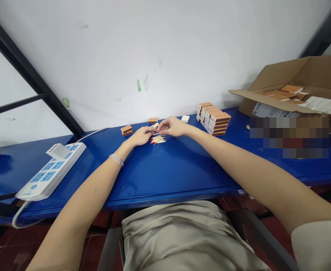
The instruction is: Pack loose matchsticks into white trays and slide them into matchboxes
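Note:
Both arms reach out over the blue table [176,169]. My left hand [141,136], with a silver bracelet on the wrist, rests by a small pile of matchsticks [158,139], fingers curled onto them. My right hand [172,126] hovers just above and behind the pile, fingers pinched together on a matchstick or two. Two loose matchboxes [126,130] [153,121] lie behind the hands, and a white inner tray [185,118] sits to the right.
A stack of orange matchboxes [214,119] stands right of the hands. An open cardboard carton [295,90] with more boxes sits at far right. A white power strip [51,171] lies at the left edge. A white wall rises behind the table.

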`<state>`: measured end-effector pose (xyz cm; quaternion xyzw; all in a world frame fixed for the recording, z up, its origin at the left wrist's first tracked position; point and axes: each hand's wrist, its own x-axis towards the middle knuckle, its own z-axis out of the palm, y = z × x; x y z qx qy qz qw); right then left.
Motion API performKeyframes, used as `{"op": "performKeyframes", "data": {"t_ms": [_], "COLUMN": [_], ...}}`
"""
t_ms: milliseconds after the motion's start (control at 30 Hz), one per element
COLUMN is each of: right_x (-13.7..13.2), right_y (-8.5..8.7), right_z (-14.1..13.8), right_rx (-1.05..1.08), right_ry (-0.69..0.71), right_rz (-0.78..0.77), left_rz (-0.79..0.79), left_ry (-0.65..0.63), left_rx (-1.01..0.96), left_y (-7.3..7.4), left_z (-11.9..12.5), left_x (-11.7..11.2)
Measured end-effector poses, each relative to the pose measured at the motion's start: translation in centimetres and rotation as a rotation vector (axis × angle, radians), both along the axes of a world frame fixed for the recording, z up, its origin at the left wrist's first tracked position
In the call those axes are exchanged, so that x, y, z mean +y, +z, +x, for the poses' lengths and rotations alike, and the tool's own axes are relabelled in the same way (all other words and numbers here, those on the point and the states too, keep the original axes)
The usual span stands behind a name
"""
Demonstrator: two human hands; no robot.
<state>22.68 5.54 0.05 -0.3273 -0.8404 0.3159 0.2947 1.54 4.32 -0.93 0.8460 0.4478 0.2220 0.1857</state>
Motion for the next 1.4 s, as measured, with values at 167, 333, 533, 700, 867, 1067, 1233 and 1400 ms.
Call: {"op": "performKeyframes", "data": {"t_ms": [167, 333, 533, 700, 867, 1067, 1233, 1400], "right_x": [0.8, 1.9, 0.9, 0.8, 1.3, 1.7, 1.1, 0.4], "right_y": [-0.1, -0.8, -1.7, -1.8, -1.8, -1.6, -1.3, -0.5], "right_z": [1.0, 2.3, 0.5, -0.2, 0.6, 0.9, 0.5, 0.3], "right_rx": [-0.149, -0.310, -0.304, -0.365, -0.370, -0.418, -0.512, -0.613], "right_ry": [-0.129, -0.344, -0.416, -0.436, -0.432, -0.408, -0.442, -0.422], "right_rz": [0.055, 0.186, 0.260, 0.278, 0.237, 0.232, 0.247, 0.247], "left_rz": [0.017, 0.013, -0.027, -0.041, -0.064, -0.079, -0.085, -0.079], "left_ry": [0.001, 0.031, 0.069, 0.111, 0.142, 0.165, 0.161, 0.154], "left_rx": [0.091, 0.100, 0.099, 0.094, 0.104, 0.093, 0.071, 0.081], "left_y": [0.5, 0.9, 1.0, 1.0, 1.1, 1.2, 1.1, 1.0], "left_z": [0.3, 0.4, 0.2, 0.0, -0.1, -0.1, -0.1, -0.2], "left_x": [-0.4, -0.6, -0.5, -0.4, -0.4, -0.6, -0.5, -0.4]}}
